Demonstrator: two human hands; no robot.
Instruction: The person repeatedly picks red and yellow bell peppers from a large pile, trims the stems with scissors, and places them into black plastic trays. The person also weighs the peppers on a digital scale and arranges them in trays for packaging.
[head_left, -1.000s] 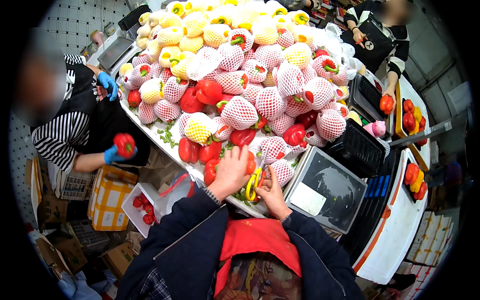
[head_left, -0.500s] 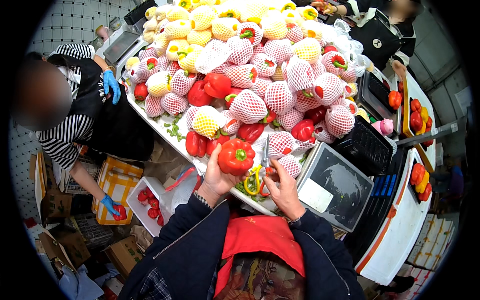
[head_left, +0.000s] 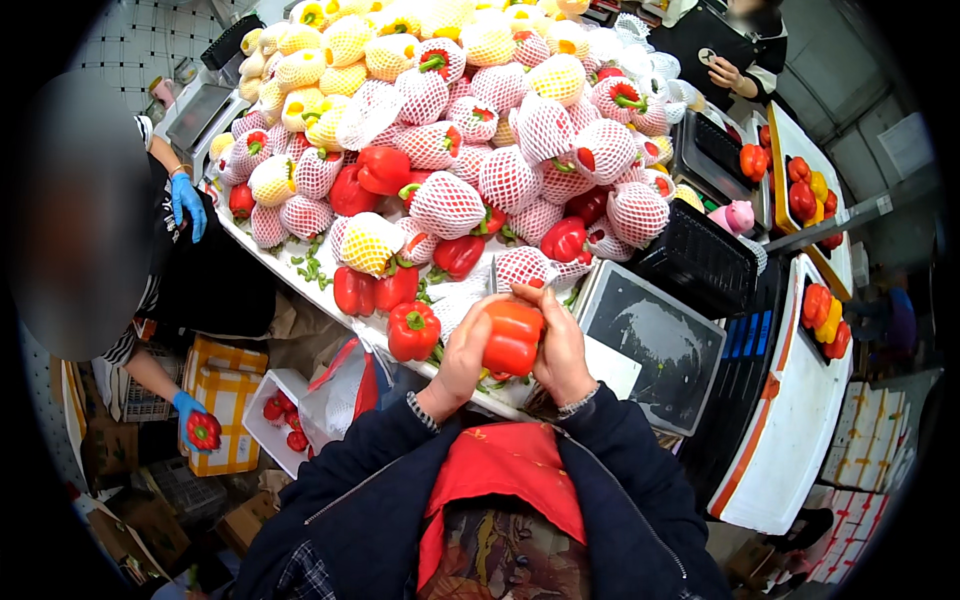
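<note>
Between my two hands, low over the table's near edge, is an orange-red bell pepper (head_left: 513, 338) lying sideways. My left hand (head_left: 460, 362) is closed around its left side and my right hand (head_left: 563, 352) around its right. A thin grey blade-like tip (head_left: 493, 273) shows just above my fingers; handles are hidden, and I cannot tell what holds it. Just left of my hands sits a red bell pepper (head_left: 413, 332) with a green stem. Beyond lies a pile of peppers in white foam nets (head_left: 510, 180), with yellow ones (head_left: 390, 55) at the back.
A scale (head_left: 655, 335) stands to my right beside a black crate (head_left: 697, 258). Packed peppers (head_left: 822, 320) lie on the right. At left, a co-worker's blue-gloved hand (head_left: 190, 415) holds a red pepper above a taped foam box (head_left: 225, 455); a white bin (head_left: 280, 440) holds more.
My right hand has come in to the pepper; the yellow-and-red-handled scissors it held are now mostly out of sight. The view has shifted. The far-right person's hand has left the pile.
</note>
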